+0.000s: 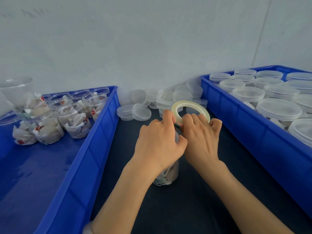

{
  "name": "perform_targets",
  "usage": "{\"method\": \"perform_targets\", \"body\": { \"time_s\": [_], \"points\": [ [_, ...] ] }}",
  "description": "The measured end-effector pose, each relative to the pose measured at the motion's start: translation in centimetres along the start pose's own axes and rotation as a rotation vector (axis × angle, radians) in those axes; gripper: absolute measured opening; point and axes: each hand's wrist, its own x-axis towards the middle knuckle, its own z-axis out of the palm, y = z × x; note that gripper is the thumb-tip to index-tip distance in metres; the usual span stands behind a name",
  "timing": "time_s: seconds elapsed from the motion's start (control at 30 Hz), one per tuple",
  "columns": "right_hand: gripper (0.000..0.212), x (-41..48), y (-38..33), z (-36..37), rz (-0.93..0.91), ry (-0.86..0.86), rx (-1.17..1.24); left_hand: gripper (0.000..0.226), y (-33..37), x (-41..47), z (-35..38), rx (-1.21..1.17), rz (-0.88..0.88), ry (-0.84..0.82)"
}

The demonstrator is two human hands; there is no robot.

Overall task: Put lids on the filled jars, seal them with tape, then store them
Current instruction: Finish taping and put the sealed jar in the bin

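A clear filled jar (170,174) stands on the dark table between two blue crates, mostly hidden under my hands. My left hand (158,144) grips the top of the jar from above. My right hand (200,139) holds a ring of clear tape (189,105), fingers curled through and around it, right beside the jar's rim. Both hands meet at the jar's top; the lid itself is hidden. Loose clear lids (141,112) lie in a heap behind the hands.
The left blue crate (94,141) holds several open filled jars (67,114) and loose tea bags. The right blue crate (239,125) is packed with lidded jars (278,110). A pale wall runs close behind.
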Motion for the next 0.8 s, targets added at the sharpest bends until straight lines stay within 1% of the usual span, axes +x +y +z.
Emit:
{"method": "perform_targets", "body": {
  "time_s": [0.2, 0.23, 0.27, 0.3, 0.33, 0.37, 0.4, 0.43, 0.47, 0.5, 0.57, 0.63, 0.7, 0.8],
  "points": [
    [0.029, 1.2, -0.6, 1.3, 0.037, 0.06, -0.051, 0.037, 0.1, 0.8, 0.0, 0.031, -0.05, -0.001],
    [0.027, 1.4, -0.8, 1.7, 0.034, 0.068, -0.051, 0.037, 0.2, 0.8, -0.1, 0.03, -0.06, 0.0],
    [0.021, 1.7, -0.7, 2.1, 0.022, 0.045, -0.073, 0.036, 0.4, 0.6, -0.2, 0.021, -0.06, 0.0],
    [0.013, 2.2, -0.4, 2.7, 0.036, -0.014, -0.084, 0.037, 0.6, 0.2, -0.2, -0.001, -0.043, 0.006],
    [0.015, 3.0, 0.4, 3.2, 0.133, -0.108, -0.064, 0.037, 0.9, -0.3, -0.2, -0.034, -0.014, 0.026],
    [0.022, 3.9, 1.5, 3.4, 0.234, -0.187, -0.045, 0.039, 1.1, -0.9, -0.1, -0.066, 0.014, 0.047],
    [0.027, 4.4, 2.3, 3.3, 0.281, -0.217, 0.021, 0.04, 1.1, -1.2, -0.3, -0.084, 0.025, 0.054],
    [0.03, 4.7, 2.7, 3.5, 0.264, -0.213, 0.11, 0.041, 0.7, -1.1, -0.5, -0.086, 0.011, 0.038],
    [0.032, 4.7, 2.7, 3.6, 0.188, -0.212, 0.167, 0.041, 0.4, -0.7, -0.7, -0.082, -0.014, 0.005],
    [0.029, 4.3, 2.6, 3.4, 0.072, -0.233, 0.179, 0.041, 0.2, -0.3, -0.7, -0.075, -0.036, -0.041],
    [0.015, 2.7, 2.3, 3.3, -0.126, -0.298, 0.164, 0.038, 0.3, 0.2, -0.5, -0.053, -0.047, -0.078],
    [0.008, 1.1, 2.7, 3.6, -0.202, -0.337, 0.112, 0.032, 0.8, 0.2, -0.2, -0.055, -0.07, -0.042],
    [0.014, -0.1, 3.2, 4.1, -0.234, -0.39, 0.105, 0.026, 1.0, 0.1, 0.1, -0.081, -0.118, -0.017],
    [0.033, -1.3, 3.2, 4.4, -0.256, -0.437, 0.15, 0.018, 0.9, 0.8, 0.2, -0.127, -0.219, 0.009]
  ]
}}
